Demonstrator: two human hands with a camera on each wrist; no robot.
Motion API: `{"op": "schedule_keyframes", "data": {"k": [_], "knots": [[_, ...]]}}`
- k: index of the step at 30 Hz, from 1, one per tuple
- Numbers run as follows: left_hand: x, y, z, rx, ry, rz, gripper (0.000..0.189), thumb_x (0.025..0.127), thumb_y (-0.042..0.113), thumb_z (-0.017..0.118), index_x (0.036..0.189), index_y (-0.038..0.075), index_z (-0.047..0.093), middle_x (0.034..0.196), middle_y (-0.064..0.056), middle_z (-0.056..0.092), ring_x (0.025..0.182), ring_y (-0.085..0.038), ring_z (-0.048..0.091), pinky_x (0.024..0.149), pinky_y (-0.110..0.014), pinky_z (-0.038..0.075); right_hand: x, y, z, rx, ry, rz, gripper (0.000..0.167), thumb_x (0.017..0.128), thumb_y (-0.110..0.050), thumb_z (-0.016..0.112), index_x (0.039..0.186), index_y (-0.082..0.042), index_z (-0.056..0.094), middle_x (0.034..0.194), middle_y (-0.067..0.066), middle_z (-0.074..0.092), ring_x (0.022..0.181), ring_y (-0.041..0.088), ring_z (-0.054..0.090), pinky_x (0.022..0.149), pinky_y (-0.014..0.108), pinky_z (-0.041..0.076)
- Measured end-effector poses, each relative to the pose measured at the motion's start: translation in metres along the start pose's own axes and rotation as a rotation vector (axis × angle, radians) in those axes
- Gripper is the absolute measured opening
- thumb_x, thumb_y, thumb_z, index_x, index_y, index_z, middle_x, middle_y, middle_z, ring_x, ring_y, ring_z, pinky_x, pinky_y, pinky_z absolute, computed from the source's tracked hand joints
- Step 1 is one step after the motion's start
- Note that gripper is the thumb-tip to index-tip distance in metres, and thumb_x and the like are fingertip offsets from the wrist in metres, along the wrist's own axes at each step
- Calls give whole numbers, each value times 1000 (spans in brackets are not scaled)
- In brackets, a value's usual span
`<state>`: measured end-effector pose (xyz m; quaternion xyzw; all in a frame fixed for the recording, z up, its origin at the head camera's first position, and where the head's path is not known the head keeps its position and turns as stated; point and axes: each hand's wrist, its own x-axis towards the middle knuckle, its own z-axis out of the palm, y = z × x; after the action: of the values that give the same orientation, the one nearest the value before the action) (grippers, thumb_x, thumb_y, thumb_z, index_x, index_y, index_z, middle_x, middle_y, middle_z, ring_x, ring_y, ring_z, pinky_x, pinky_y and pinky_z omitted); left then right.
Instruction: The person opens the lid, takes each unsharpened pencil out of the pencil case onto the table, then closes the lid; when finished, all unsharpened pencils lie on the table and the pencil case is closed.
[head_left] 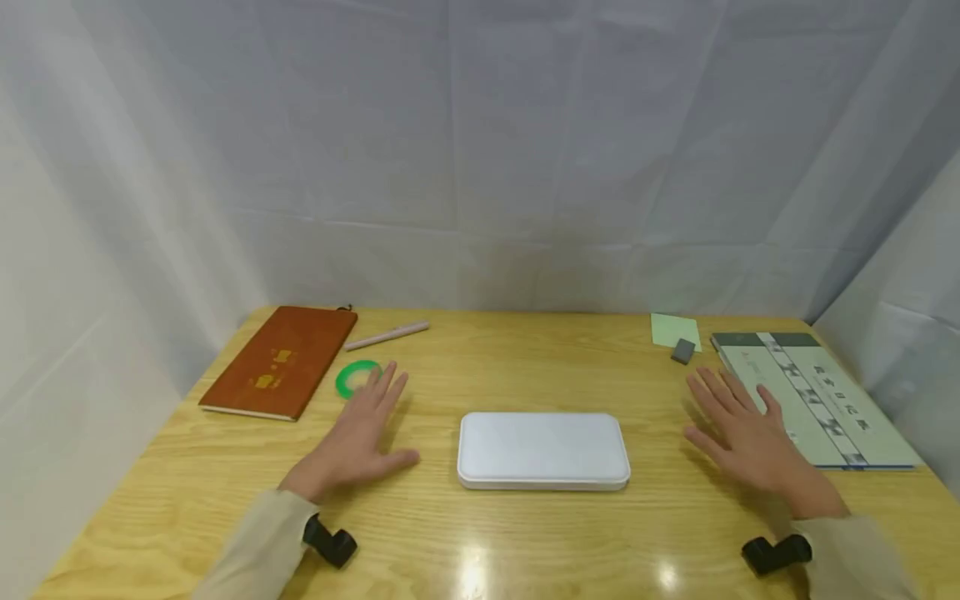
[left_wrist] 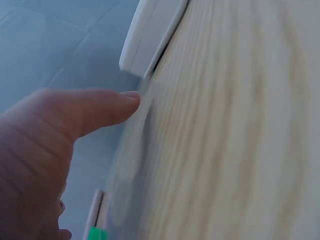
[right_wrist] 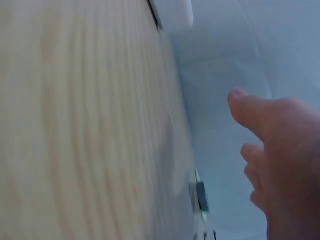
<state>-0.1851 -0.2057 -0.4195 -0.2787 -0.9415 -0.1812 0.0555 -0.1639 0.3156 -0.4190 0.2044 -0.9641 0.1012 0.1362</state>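
A white rounded case [head_left: 543, 450] lies flat on the wooden table between the two hands. To its left, my left hand [head_left: 352, 442] is held over the table with fingers spread and nothing in it. Its fingertips overlap a green tape ring [head_left: 344, 382] in the head view. My right hand [head_left: 757, 446], also spread and holding nothing, is to the right of the case, beside a pale green book [head_left: 813, 392]. In the left wrist view, the thumb points toward the end of the case [left_wrist: 155, 40]. The right wrist view shows the right hand [right_wrist: 285, 150] raised off the tabletop.
A brown notebook [head_left: 288, 354] lies at the left, with a pale pen [head_left: 387, 335] beside it. Toward the back right, a small dark grey block [head_left: 683, 351] sits on a light green paper [head_left: 670, 327]. White curtains [head_left: 525, 167] hang behind the table [head_left: 525, 542].
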Motion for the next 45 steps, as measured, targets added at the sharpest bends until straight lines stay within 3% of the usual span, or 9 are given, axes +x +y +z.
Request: {"op": "schedule_keyframes", "data": {"k": [6,12,18,28,31,34,38,41,45], "knots": [[0,16,10,-124,-49,40,107,78,53,70,154,3,14,160,-18,12,146,-39,12,113,-58,19,9,-36,6,189,-55,-61,74,94,-35,57,154,-11,23,156,15,29,141,37,26,101,65,17],[1,36,20,-245,-94,57,110,74,53,75,154,7,16,159,-14,18,146,-35,18,114,-56,16,12,-68,12,264,-113,-153,79,89,-38,65,152,-10,28,155,12,31,135,37,34,95,62,28],[7,52,34,-237,-18,139,102,74,52,76,150,3,27,150,-15,37,140,-34,32,111,-57,24,15,-89,22,308,-156,-202,75,87,-43,66,151,-20,33,155,13,29,130,34,38,93,61,34],[10,61,41,-201,46,101,84,78,49,74,143,8,40,138,-8,50,128,-25,45,106,-49,35,17,-97,24,297,-130,-197,69,87,-39,68,147,-18,40,152,17,30,127,31,35,95,60,32],[11,61,44,-207,67,81,79,78,50,72,141,10,44,132,-5,54,121,-19,47,102,-45,38,18,-102,25,284,-78,-213,64,87,-36,69,144,-18,45,151,15,33,129,30,34,95,58,30],[13,62,45,-247,83,52,74,80,51,70,139,13,47,127,-3,55,112,-14,48,95,-40,42,24,-110,27,244,27,-277,55,87,-37,68,137,-16,53,144,11,44,126,27,40,92,51,31],[15,63,45,-332,108,18,68,79,49,70,135,14,52,124,-1,57,102,-11,45,87,-34,42,37,-122,34,175,187,-379,47,92,-47,58,127,-16,61,130,5,58,117,24,51,89,46,34],[14,63,45,-389,122,1,64,79,46,72,132,14,54,121,-3,57,96,-12,43,83,-31,40,44,-131,37,150,261,-416,46,95,-51,50,121,-16,65,121,4,64,109,23,57,87,44,40],[13,64,43,-424,75,-41,65,79,45,72,131,15,50,119,-4,52,97,-13,40,84,-32,38,46,-138,40,141,323,-454,47,96,-51,46,113,-14,69,109,5,69,96,20,62,78,42,49]]}}
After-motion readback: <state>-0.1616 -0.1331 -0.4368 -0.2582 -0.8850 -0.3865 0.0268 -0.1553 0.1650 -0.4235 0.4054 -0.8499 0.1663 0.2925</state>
